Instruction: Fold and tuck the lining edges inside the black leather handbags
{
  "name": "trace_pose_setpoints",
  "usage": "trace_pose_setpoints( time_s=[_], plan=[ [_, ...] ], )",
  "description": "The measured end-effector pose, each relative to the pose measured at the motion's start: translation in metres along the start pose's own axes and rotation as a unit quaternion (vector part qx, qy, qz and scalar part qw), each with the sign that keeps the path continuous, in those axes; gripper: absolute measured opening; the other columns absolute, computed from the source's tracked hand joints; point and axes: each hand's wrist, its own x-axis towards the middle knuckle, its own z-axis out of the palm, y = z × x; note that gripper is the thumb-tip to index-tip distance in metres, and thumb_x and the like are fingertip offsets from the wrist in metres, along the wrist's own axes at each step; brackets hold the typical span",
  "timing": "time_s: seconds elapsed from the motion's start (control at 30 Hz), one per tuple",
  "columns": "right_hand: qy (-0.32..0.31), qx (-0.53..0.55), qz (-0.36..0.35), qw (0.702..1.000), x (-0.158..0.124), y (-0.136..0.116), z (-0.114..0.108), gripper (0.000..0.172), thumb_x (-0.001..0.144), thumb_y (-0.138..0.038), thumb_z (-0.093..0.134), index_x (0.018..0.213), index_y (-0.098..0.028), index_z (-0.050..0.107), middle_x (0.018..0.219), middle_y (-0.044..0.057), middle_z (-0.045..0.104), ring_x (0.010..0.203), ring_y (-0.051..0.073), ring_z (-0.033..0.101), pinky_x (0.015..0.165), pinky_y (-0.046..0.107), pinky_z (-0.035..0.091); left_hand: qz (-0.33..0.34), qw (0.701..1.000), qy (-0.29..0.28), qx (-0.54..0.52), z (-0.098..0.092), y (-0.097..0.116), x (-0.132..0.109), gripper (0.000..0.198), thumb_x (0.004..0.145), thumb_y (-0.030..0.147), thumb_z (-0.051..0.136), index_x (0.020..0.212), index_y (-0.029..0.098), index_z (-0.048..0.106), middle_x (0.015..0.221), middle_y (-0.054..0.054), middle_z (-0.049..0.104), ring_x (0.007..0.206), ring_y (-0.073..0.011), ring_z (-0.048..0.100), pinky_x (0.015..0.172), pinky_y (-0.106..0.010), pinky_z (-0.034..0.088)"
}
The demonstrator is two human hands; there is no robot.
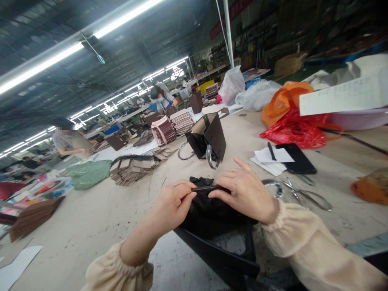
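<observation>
A black handbag (212, 250) with a dark lining lies open on the worktable in front of me. My left hand (174, 202) pinches the left part of a dark edge strip at the bag's top. On the same edge, my right hand (242, 190) presses with the thumb below and the fingers above. Both hands are closed on it, a short way apart. Beyond them stands a dark brown handbag (212, 137) with plastic-wrapped handles. Close to my right wrist lie scissors (306, 194).
Stacked brown panels (133, 167) and a green plastic bag (89, 173) lie to the left. On the right are a black phone (295, 157), paper slips (273, 155), a red plastic bag (297, 127) and an orange-brown container (371, 188). A co-worker (71, 139) sits at the far left.
</observation>
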Motion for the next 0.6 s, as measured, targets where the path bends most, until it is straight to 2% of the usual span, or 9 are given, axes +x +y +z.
trace_pose_setpoints(
  time_s=[0.17, 0.6],
  plan=[
    [-0.005, 0.008, 0.001, 1.000, 0.001, 0.002, -0.001, 0.035, 0.087, -0.047, 0.054, 0.068, -0.020, 0.063, 0.066, -0.001, 0.063, 0.071, 0.014, 0.058, 0.104, 0.043, 0.022, -0.017, 1.000, 0.013, 0.015, 0.002, 0.001, 0.006, 0.020, 0.085, 0.014, 0.047, 0.073, 0.017, 0.062, 0.085, -0.005, 0.068, 0.080, -0.0140, 0.062, 0.075, -0.024, 0.048],
    [-0.051, 0.018, 0.010, 0.998, 0.006, 0.009, -0.003, 0.034, 0.093, -0.035, 0.045, 0.069, -0.019, 0.061, 0.071, -0.001, 0.063, 0.076, 0.014, 0.058, 0.102, 0.042, 0.024, -0.076, 0.994, -0.014, 0.081, 0.003, 0.002, 0.020, 0.018, 0.085, 0.016, 0.050, 0.080, 0.017, 0.067, 0.083, -0.005, 0.069, 0.078, -0.0164, 0.063, 0.074, -0.026, 0.047]
  ],
)
